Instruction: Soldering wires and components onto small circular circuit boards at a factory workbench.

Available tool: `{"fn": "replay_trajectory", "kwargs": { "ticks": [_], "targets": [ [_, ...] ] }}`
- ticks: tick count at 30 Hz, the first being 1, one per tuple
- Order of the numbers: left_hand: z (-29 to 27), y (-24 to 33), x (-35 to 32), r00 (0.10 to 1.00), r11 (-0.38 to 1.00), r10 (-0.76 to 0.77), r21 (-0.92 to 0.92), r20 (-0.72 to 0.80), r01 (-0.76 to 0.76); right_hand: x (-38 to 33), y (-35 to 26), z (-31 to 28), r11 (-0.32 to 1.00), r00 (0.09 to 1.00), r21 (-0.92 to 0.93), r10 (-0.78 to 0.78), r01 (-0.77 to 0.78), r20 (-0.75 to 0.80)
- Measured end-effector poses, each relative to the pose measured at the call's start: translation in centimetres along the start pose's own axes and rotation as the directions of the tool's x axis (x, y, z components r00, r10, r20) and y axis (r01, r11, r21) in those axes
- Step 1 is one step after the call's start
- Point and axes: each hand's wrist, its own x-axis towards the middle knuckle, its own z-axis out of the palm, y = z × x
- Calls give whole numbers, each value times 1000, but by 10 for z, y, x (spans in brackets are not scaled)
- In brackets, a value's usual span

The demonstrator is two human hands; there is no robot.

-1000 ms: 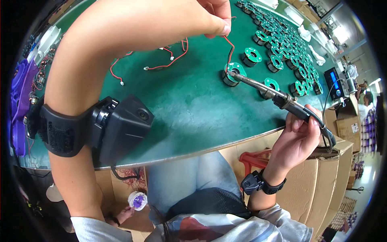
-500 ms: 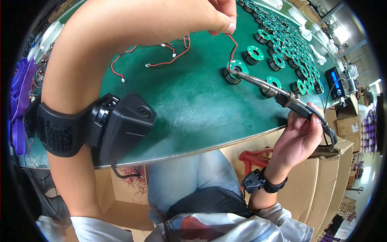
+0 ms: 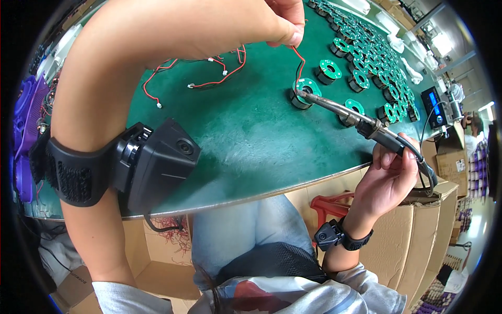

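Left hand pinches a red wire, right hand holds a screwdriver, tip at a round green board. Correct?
Not a screwdriver: the head view shows a soldering iron in the right hand, tip at the round green board. The rest is right.

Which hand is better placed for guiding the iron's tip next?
Probably the right hand: it holds the iron, whose tip is at one board, while the left hand pinches a red wire.

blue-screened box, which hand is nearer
Right: in view, the right hand is below-left of the blue-screened box; the left hand is farther off, up-left.
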Motion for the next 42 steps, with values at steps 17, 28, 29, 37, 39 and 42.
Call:
{"fn": "replay_trajectory", "kwargs": {
  "ticks": [17, 28, 29, 37, 39, 42],
  "targets": [
    [-3, -18, -6, 991, 989, 113, -102, 69, -106, -2, -2, -3, 999, 999, 47, 15, -14, -31],
    [-2, -21, -6, 994, 992, 107, -68, 28, -105, -2, -1, -1, 1000, 1000, 29, 9, -9, -13],
    [-2, -19, -4, 994, 992, 108, -68, 29, -106, -2, -1, -1, 1000, 1000, 28, 9, -9, -13],
    [-2, -17, 2, 1000, 1000, -11, 5, 11, 11, -1, -1, 1, 1000, 1000, 27, 2, -2, -5],
    [-2, -14, 4, 1000, 1000, -21, 12, 9, 21, 0, -1, 0, 1000, 1000, 16, -3, 3, -11],
    [4, -13, 14, 1000, 1000, -2, 9, 12, 2, 2, 1, -4, 1000, 1000, -9, -11, 11, -25]
  ]
}}
